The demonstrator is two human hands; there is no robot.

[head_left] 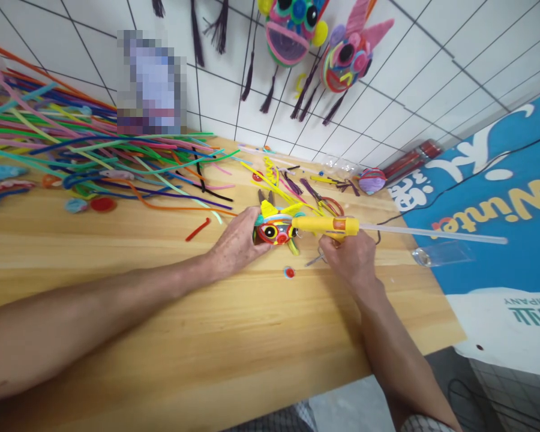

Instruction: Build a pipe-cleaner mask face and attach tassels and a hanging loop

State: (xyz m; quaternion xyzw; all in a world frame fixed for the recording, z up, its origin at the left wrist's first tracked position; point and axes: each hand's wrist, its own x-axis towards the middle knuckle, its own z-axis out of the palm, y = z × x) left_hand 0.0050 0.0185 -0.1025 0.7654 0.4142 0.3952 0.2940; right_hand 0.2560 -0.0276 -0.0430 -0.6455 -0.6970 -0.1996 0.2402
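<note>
A small colourful face ornament (pixel 281 230), with yellow ears, black-and-yellow eyes and a red nose, is gripped at its left side by my left hand (pixel 236 243). My right hand (pixel 353 255) is wrapped round the handle of a yellow glue gun (pixel 328 225). The gun's nozzle points left and meets the ornament's right side near its eye. Out of the gun's back sticks a long translucent glue stick (pixel 436 233). A small red and blue disc (pixel 289 272) lies on the table just below the ornament.
Many coloured pipe cleaners (pixel 94 144) cover the wooden table (pixel 171 348) at the back left. Scissors (pixel 332 207) lie behind the glue gun. Finished ornaments (pixel 347 60) with tassels hang on the tiled wall. A dark cord (pixel 459 181) crosses the blue banner (pixel 499 240) at right.
</note>
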